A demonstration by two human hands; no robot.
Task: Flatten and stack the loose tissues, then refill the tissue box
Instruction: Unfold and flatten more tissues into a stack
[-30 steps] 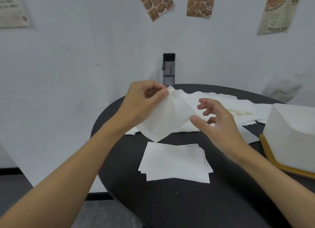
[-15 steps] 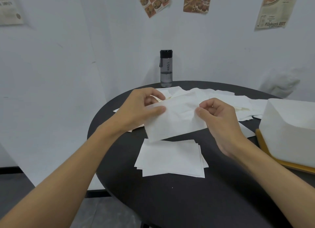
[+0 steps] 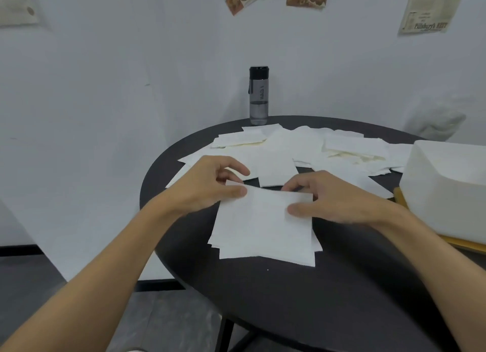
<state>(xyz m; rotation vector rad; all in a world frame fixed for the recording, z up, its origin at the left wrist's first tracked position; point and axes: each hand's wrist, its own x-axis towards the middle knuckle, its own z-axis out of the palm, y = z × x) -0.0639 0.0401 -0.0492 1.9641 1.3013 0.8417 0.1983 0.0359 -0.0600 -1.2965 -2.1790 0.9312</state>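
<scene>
A white tissue (image 3: pixel 265 215) lies spread over the neat stack of tissues (image 3: pixel 265 254) on the round black table (image 3: pixel 263 299). My left hand (image 3: pixel 207 186) pinches its far left corner, and my right hand (image 3: pixel 323 196) pinches its far right corner, thumb on top. Behind my hands, several loose white tissues (image 3: pixel 302 146) lie scattered across the far half of the table. The white tissue box (image 3: pixel 447 183) stands at the right on a wooden base (image 3: pixel 457 242).
A grey water bottle (image 3: pixel 259 96) with a black cap stands at the table's far edge against the white wall. Posters hang on the wall above. The table's left edge drops to a grey floor.
Both hands have brought the held tissue down from mid-air and toward me, laying it flat on the stack. The right hand went from loose to pinching the tissue's corner.
</scene>
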